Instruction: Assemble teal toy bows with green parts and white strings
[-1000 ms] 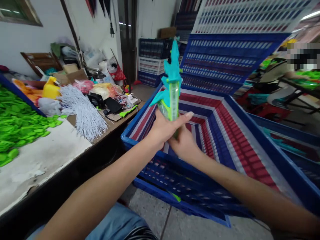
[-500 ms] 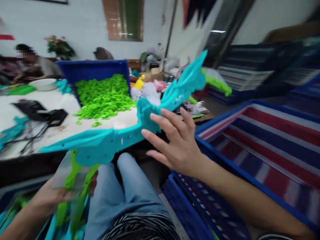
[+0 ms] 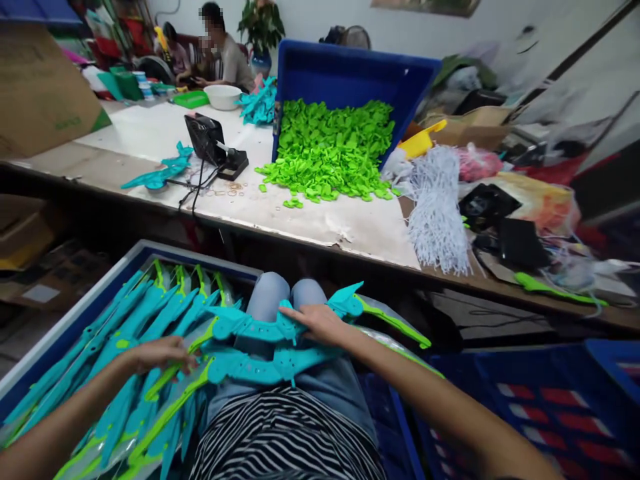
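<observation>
Across my lap lie two long turquoise plastic pieces with bright green strips and clear film at their ends, one nearer my body than the other. My right hand (image 3: 320, 321) is closed over the middle of the farther turquoise piece (image 3: 257, 328). At that piece's left end, my left hand (image 3: 167, 353) has its fingers curled on the green strip and clear film. The nearer turquoise piece (image 3: 245, 368) rests on my thighs below it. To my left, a blue crate with a pale rim (image 3: 75, 323) holds several similar turquoise pieces (image 3: 123, 327) in a slanted row.
On the table (image 3: 320, 230), a tilted blue bin (image 3: 340, 70) spills small green parts (image 3: 330, 147). A black device on a stand (image 3: 207, 140) and white strings (image 3: 440, 207) are also there. Blue crates (image 3: 500, 380) stand at my right. A person (image 3: 233, 63) sits beyond the table.
The turquoise piece has come down from in front of me to my lap. My right hand, earlier spread beside it, is now closed on it. The view has swung left.
</observation>
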Motion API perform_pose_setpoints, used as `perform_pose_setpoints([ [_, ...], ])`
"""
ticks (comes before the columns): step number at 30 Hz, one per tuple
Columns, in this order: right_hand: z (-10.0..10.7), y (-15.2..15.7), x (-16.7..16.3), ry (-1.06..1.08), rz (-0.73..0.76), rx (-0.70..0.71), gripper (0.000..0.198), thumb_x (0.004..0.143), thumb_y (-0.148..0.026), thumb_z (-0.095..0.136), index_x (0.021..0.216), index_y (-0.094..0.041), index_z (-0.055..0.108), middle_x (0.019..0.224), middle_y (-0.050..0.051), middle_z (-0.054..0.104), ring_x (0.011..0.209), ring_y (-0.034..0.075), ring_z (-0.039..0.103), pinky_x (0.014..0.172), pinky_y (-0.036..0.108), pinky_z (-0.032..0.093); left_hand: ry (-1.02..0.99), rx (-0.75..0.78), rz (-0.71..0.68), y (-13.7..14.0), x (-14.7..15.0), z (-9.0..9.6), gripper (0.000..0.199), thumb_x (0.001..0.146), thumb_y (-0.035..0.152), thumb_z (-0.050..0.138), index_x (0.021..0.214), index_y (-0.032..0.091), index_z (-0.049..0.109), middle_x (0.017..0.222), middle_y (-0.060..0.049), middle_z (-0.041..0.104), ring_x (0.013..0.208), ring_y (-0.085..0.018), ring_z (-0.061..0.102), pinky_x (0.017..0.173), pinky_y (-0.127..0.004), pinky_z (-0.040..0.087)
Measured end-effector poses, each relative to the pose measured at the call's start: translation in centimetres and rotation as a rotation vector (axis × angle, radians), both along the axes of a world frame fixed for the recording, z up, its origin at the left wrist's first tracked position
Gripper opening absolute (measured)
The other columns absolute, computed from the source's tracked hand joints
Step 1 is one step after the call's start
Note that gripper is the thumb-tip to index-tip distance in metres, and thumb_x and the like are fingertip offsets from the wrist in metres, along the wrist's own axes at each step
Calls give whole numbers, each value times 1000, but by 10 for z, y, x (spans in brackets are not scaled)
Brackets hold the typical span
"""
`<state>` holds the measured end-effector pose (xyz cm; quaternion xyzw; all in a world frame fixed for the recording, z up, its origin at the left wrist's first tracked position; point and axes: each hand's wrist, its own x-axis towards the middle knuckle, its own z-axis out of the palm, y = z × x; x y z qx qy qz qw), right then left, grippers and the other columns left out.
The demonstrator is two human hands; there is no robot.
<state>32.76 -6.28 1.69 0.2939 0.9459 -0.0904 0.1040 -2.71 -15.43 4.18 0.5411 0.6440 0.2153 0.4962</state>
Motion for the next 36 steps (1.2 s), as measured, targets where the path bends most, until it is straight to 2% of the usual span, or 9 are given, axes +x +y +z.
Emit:
perform_pose_setpoints([
  [4,-8,38,5,-34,-54,41,74,81,-21,62,147,-29,29,96,8,62,83,21,57,67,29,38,295,-17,-28,58,-13,-19,71,52,68,67,99,16,63,94,-11,68,99,-37,61,83,-43,50],
  [6,-16,41,7,-37,-64,56,68,84,-22,61,146,-29,33,99,10,62,88,23,55,71,31,38,445,129,-37,76,0,-25,64,61,62,64,103,14,62,103,-14,67,110,-38,56,95,-48,44],
  [10,-27,24,12,65,-116,49,57,86,-42,60,139,-29,44,107,14,60,94,26,54,75,36,39,515,573,-177,84,75,-44,53,81,47,56,122,14,55,134,-19,52,133,-34,38,109,-51,32],
  [13,-12,37,15,247,-119,72,39,91,-44,51,122,-23,62,109,13,62,97,24,54,80,37,40,498,616,-442,81,144,-65,62,77,45,66,129,17,51,139,-19,47,136,-37,34,108,-57,31],
  [19,50,181,-11,517,-535,262,33,96,-28,39,109,-13,66,109,13,66,104,24,54,96,39,38,613,638,-490,79,198,-96,65,77,26,68,137,19,45,143,-24,42,133,-37,40,104,-56,36],
  [22,61,249,-40,447,-755,227,35,94,-32,45,116,-11,63,115,15,65,109,27,53,98,41,37,615,675,-494,79,198,-105,62,80,25,64,139,23,43,144,-22,42,134,-37,39,103,-56,37],
  [25,61,283,-65,372,-861,209,34,91,-33,49,112,-11,65,114,16,65,111,30,52,92,41,40,614,693,-500,80,197,-111,61,81,23,62,139,25,42,143,-20,43,133,-37,40,101,-56,39],
  [30,62,273,-57,402,-896,276,31,91,-24,42,108,-13,66,110,15,66,106,29,53,89,40,40,603,702,-499,85,195,-109,60,80,18,61,137,22,45,141,-21,45,130,-37,43,100,-54,39],
  [36,45,180,14,301,-778,412,25,87,-28,50,97,-13,67,94,17,64,94,31,53,81,42,41,589,660,-448,88,207,-96,52,79,13,59,130,21,52,136,-21,50,123,-34,50,97,-52,40],
])
